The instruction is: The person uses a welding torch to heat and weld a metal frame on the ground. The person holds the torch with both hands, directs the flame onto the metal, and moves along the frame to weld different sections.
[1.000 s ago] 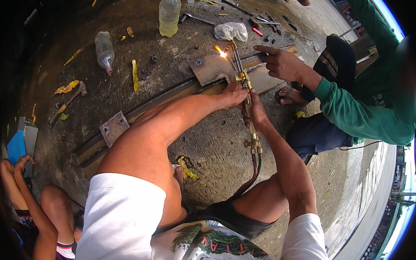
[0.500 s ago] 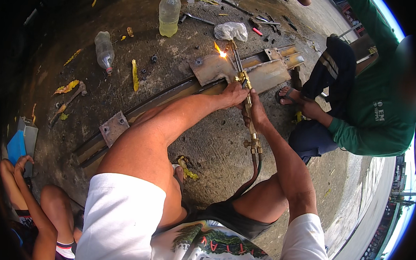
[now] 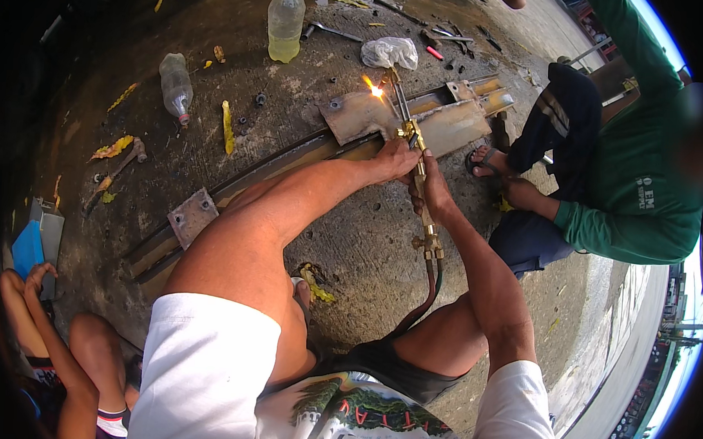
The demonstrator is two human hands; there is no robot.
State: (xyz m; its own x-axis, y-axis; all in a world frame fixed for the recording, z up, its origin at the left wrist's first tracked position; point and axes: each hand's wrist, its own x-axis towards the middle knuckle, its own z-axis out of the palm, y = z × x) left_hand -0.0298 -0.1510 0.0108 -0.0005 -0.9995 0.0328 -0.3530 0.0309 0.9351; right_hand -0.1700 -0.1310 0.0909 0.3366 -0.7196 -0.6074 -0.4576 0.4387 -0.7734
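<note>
- Running forward from between your hands, the brass cutting torch [image 3: 419,169] has its flame [image 3: 375,90] right at the far edge of the steel plate [image 3: 349,119].
- Your left hand [image 3: 396,160] is wrapped round the torch near its valves; your right hand [image 3: 436,193] grips the handle just behind, ahead of the hoses [image 3: 433,279].
- Looks like a heating or cutting pass, and the next move calls for a steady hold, minding the white plastic bag [image 3: 390,54] just past the tip.
- And a change since a second ago: the co-worker's hand [image 3: 525,194], then pointing over the steel to the right of yours, now sits lowered near their foot [image 3: 483,158], while your grip and the torch look unmoved.
</note>
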